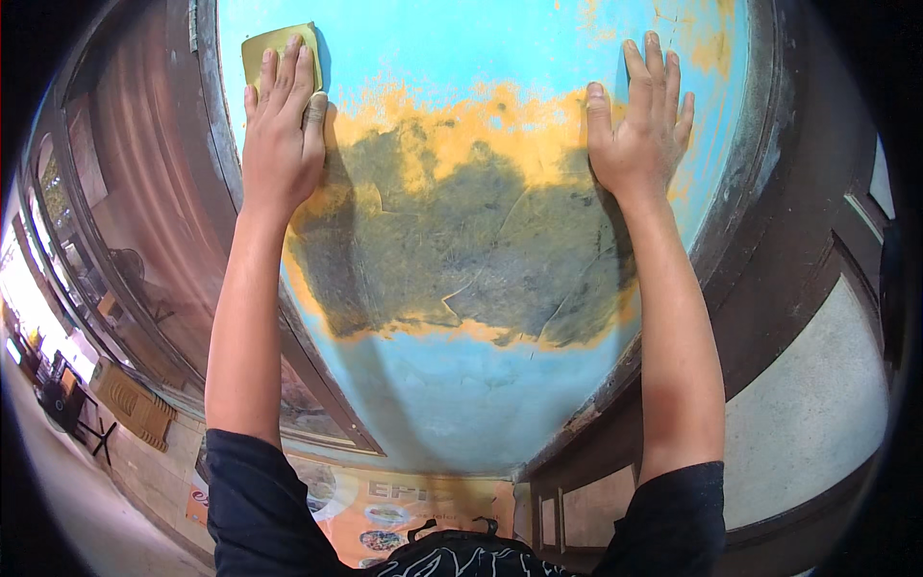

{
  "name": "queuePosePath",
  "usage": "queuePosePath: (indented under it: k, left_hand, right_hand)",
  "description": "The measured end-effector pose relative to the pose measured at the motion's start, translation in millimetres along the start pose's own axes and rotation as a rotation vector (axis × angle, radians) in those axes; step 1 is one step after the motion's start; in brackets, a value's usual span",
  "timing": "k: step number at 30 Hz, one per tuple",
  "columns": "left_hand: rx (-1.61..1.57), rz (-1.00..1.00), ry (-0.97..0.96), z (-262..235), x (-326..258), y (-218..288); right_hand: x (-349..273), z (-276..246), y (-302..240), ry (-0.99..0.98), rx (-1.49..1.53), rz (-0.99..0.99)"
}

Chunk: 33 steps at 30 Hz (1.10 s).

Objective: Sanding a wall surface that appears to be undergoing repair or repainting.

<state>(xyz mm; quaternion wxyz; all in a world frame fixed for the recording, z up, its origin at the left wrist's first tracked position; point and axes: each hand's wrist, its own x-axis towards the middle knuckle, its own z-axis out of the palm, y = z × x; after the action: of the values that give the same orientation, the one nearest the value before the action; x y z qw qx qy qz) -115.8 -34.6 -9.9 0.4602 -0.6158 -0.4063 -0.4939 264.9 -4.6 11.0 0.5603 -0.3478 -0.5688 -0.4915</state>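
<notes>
A light blue painted wall panel [481,58] fills the middle, with a wide worn patch [461,240] of dark grey ringed by orange-yellow. My left hand [281,135] lies flat at the upper left and presses a yellow sanding sheet [261,44] against the blue paint, with the fingers over its lower part. My right hand [642,125] rests palm-flat and empty on the wall at the upper right, on the edge of the worn patch, fingers together and pointing up.
A dark brown wooden frame [769,221] borders the panel on the right, with a pale panel [817,413] below it. Brown glazed woodwork [135,221] runs down the left. An orange printed banner [385,505] hangs low in the middle, and furniture [130,404] stands at the lower left.
</notes>
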Motion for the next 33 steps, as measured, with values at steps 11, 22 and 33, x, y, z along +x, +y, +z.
queuePosePath:
  k: [11,22,33]
  left_hand:
    - [-0.018,-0.038,-0.095,12,-55,12]
    - [-0.11,-0.088,-0.11,10,-69,-1]
    - [-0.114,-0.077,-0.01,11,-30,-17]
  right_hand:
    - [-19,8,17,0.014,0.006,-0.058]
    - [-9,-9,-5,-0.165,-0.027,0.103]
    - [-10,-8,-2,-0.157,-0.036,0.075]
